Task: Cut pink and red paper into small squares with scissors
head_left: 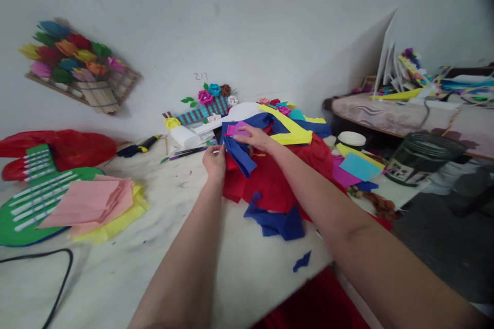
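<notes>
My left hand [215, 162] is closed in a pinch at the left edge of a folded strip of blue crepe paper [241, 158]. From the right, my right hand [252, 138] reaches over the same strip, its fingers closed on a small magenta paper piece [233, 129] at the strip's top. Where the fingertips meet the paper is partly hidden. Beneath both hands spreads a heap of red crepe paper [270, 180]. A crumpled blue paper piece [278, 222] lies in front of it, and a small blue scrap [301, 261] is nearer the table edge.
Left on the table [173, 205] are a green guitar-shaped cutout [17, 211], pink paper sheets [90, 200], a black cable [64, 267] and black-yellow pliers [141, 146]. Yellow paper [297, 136] lies behind my hands. At right stands a dark jar [415, 159] near coloured sheets [358, 165].
</notes>
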`<state>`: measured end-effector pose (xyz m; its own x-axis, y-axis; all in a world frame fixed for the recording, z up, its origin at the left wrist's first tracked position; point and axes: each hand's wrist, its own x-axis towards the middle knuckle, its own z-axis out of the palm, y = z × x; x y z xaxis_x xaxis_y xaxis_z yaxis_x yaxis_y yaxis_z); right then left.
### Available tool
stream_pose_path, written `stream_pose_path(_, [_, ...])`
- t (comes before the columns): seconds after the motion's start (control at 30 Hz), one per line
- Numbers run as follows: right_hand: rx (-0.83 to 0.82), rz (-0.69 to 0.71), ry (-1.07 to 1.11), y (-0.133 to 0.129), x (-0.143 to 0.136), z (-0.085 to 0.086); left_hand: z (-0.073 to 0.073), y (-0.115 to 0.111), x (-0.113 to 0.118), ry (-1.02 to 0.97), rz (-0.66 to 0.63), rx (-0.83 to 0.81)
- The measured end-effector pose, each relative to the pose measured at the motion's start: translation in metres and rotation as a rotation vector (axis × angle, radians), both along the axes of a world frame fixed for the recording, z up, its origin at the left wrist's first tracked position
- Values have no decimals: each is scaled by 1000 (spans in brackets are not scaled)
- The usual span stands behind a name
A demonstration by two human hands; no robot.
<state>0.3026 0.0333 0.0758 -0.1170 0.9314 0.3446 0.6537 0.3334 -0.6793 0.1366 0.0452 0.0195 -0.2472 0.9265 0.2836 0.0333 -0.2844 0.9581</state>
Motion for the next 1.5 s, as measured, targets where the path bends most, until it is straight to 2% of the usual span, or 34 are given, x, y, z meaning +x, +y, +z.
stream_pose_path(0.07, [-97,154,27,1,-9,-2,1,-1,-1,-33,27,-26])
stream_pose_path(0.1, [-138,184,41,3,-11,-4,1,-1,-1,-59,35,-38])
stream_pose_path(0.17, [-171,155,69,6,-13,-8,1,2,-2,-109,50,-47])
stream_pose_path(0.3, [-39,-88,-7,13,-4,-8,-1,7,-4,-219,80,-82])
stream_pose_path(0.43, [63,-467,-165,12,10,-4,2,4,-6,-331,37,-102])
stream_pose_path(0.53, [97,-712,-125,11,20,-6,6,0,-7,-352,26,-100])
stream_pose_path(0.63, [151,-853,-40,11,31,-14,6,-2,-8,-351,8,-99])
stream_pose_path(0.73, [288,-909,-73,9,37,-19,4,-2,-9,-357,-23,-93])
stream_pose_path(0.8, [380,-881,-154,5,33,-17,4,-3,-9,-354,-44,-88])
stream_pose_path(0.83, [396,-823,-194,3,27,-14,4,-4,-10,-346,-54,-84])
stream_pose_path(1.0, [336,-216,-369,0,-14,1,2,-5,-11,-274,-120,-40])
stream_pose_path(1.07, [319,-35,-402,4,-27,1,1,-3,-11,-252,-158,-19])
stream_pose_path(1.13, [249,58,-409,9,-34,-4,0,-3,-11,-230,-188,1])
stream_pose_path(1.23, [183,78,-410,15,-36,-12,1,-3,-11,-202,-207,17])
stream_pose_path(1.33, [156,39,-410,16,-34,-16,4,-6,-10,-221,-242,23])
stream_pose_path(1.5, [169,-272,-376,10,-31,-13,2,-4,-13,-357,-250,6])
